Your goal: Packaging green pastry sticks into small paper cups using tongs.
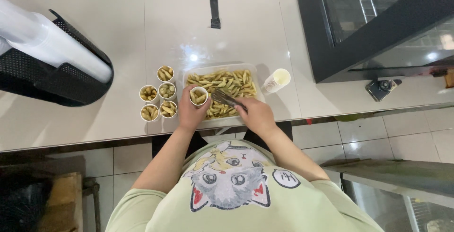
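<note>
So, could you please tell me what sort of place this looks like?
Probably a snack stall or small food-shop counter: a tray of fried sticks, filled paper cups on the tiled counter, and a glass display cabinet.

Glossy beige counter [118,71], tiled floor [369,137]

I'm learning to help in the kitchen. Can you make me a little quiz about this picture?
1. How many filled small cups stand left of the tray?
2. True or false: the right hand holds tongs.
3. The left hand holds: A a spoon, B a paper cup, C a lid.

Key: 1. five; 2. true; 3. B.
</note>
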